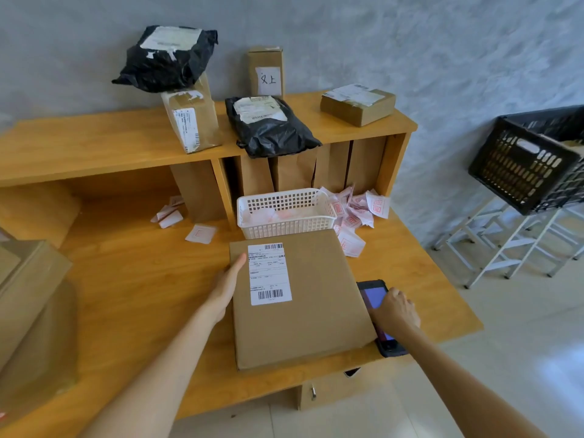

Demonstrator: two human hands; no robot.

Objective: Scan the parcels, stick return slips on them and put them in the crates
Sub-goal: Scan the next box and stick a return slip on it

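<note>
**Inspector:** Brown cardboard, flat and square: the parcel (300, 298) lies face up on the near part of the wooden desk (126, 279), just in front of the white basket (284, 213). I judge it stiff and fairly light for its footprint, with broad faces that could bow if pinched in the middle. The surface looks matte, so slipping seems unlikely.

**Clerk:** Where should it be taken hold of?

**Inspector:** By two opposite edges, in my opinion, keeping fingers off the white shipping label (270, 274), whose barcodes at top and bottom must stay readable.

**Clerk:** And the hands?

**Inspector:** The left hand (226, 287) lies flat against the parcel's left edge, fingers straight, steadying and not gripping. The right hand (395, 311) is curled over the handheld scanner (379, 314), which lies touching the parcel's right edge with its screen lit; I read that as grasping it.

**Clerk:** Condition of the parcel?

**Inspector:** Corners square, no tears or dents visible. No return slip is on it yet. Loose slips with red print (357, 216) are heaped right of the basket.

**Clerk:** The crate?

**Inspector:** A black crate (531, 159) stands well apart on a white rack to the right.
</note>
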